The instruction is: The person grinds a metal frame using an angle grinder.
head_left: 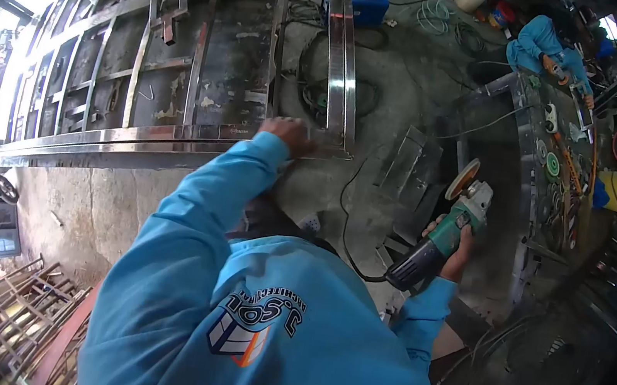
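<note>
My right hand [459, 253] is wrapped round the green and black body of an angle grinder [443, 237]. The grinder's orange-brown disc [463, 179] points up and away from me, and its black cord [347, 213] loops down towards the floor. Out to the left, my left hand [289, 136] is at the near edge of a large welded metal frame [176, 131], close to its corner. That hand is blurred and its fingers are mostly hidden.
A workbench [526, 135] with grinding discs and tools runs along the right. Beyond it, a person [540, 42] in blue handles a tool. A blue machine [367, 7] stands behind the frame. Metal pieces [406, 159] and cables lie on the floor; a metal grating [11, 317] is lower left.
</note>
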A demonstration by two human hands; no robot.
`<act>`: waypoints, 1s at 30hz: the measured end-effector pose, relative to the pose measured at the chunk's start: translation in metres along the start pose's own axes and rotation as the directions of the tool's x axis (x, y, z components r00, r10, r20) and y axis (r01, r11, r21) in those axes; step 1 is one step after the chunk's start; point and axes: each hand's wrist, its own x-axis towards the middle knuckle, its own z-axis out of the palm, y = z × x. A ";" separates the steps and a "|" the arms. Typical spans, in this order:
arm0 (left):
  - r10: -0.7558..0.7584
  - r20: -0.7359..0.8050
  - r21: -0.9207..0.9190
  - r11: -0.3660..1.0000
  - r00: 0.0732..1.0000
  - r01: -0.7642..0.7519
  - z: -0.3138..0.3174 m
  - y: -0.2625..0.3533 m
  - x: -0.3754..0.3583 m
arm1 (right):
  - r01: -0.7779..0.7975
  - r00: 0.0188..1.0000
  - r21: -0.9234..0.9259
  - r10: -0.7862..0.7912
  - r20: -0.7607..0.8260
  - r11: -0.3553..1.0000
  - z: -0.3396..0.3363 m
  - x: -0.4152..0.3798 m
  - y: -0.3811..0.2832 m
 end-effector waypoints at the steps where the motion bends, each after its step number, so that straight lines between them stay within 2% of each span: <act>1: 0.032 0.048 0.137 0.990 0.998 -0.038 0.002 -0.023 -0.003 | 0.030 1.000 -0.026 -0.030 -0.002 0.999 0.000 -0.005 -0.001; 2: -0.128 0.028 0.178 0.977 0.991 0.121 -0.012 -0.031 -0.019 | 0.061 0.998 -0.057 -0.061 -0.003 0.997 0.003 -0.011 -0.003; 4: -0.088 0.093 0.191 0.979 0.992 0.069 -0.039 -0.039 -0.049 | 0.126 0.992 -0.072 -0.127 -0.009 0.989 -0.005 -0.014 -0.004; 8: -0.047 0.151 0.261 0.965 0.987 0.006 -0.038 -0.028 -0.040 | 0.088 0.996 -0.033 -0.087 0.034 0.996 -0.020 -0.013 0.000; 9: -0.129 0.180 0.058 0.991 0.975 0.121 -0.037 -0.017 -0.028 | 0.057 0.998 -0.013 -0.056 0.030 0.998 -0.017 -0.011 0.001; 10: -0.201 0.233 -0.144 0.961 0.952 0.238 -0.036 -0.003 -0.012 | 0.019 1.000 0.004 -0.020 0.019 1.000 -0.015 -0.007 0.000; 11: -0.098 0.207 -0.225 0.964 0.973 0.144 -0.003 -0.003 0.025 | -0.006 1.000 -0.008 0.007 0.016 1.000 -0.012 -0.002 -0.002; 13: 0.009 0.149 -0.461 0.885 0.989 0.061 -0.003 0.027 0.050 | -0.061 0.998 -0.040 0.061 0.009 0.997 -0.004 0.014 -0.009; 15: -0.085 0.111 -0.683 0.717 0.990 0.139 -0.027 0.056 0.072 | -0.110 0.993 -0.080 0.112 0.029 0.991 -0.008 0.032 -0.019; 17: -0.227 0.104 -0.820 0.531 0.968 0.213 -0.005 0.055 0.130 | -0.132 0.991 -0.115 0.132 -0.010 0.985 0.000 0.051 -0.037; 19: -0.326 0.105 -0.916 0.336 0.940 0.219 -0.001 0.048 0.184 | -0.121 0.992 -0.232 0.123 -0.005 0.965 0.025 0.074 -0.058; 21: -0.356 -0.052 -0.912 0.399 0.933 0.101 0.009 0.044 0.269 | -0.154 0.988 -0.296 0.151 -0.035 0.942 0.046 0.100 -0.078; 22: -0.396 -0.071 -0.925 0.369 0.915 0.088 -0.008 0.038 0.306 | -0.161 0.987 -0.356 0.153 -0.051 0.921 0.054 0.114 -0.087; 24: -0.310 0.016 -0.932 0.340 0.950 0.127 -0.111 0.015 0.285 | -0.159 0.987 -0.375 0.146 -0.061 0.913 0.075 0.143 -0.097; 25: -0.338 -0.064 -0.890 0.445 0.939 0.099 -0.124 0.008 0.315 | -0.158 0.987 -0.381 0.140 -0.074 0.911 0.081 0.152 -0.098; 26: -0.359 -0.042 -0.914 0.392 0.933 0.109 -0.125 0.001 0.365 | -0.165 0.986 -0.379 0.148 -0.075 0.911 0.090 0.164 -0.101; 28: -0.377 -0.005 -0.965 0.243 0.926 0.094 -0.152 -0.009 0.371 | -0.158 0.986 -0.384 0.169 -0.005 0.910 0.110 0.183 -0.105; 30: -0.411 -0.112 -0.942 0.334 0.905 0.036 -0.134 0.003 0.339 | -0.160 0.979 -0.375 0.194 0.055 0.913 0.135 0.200 -0.105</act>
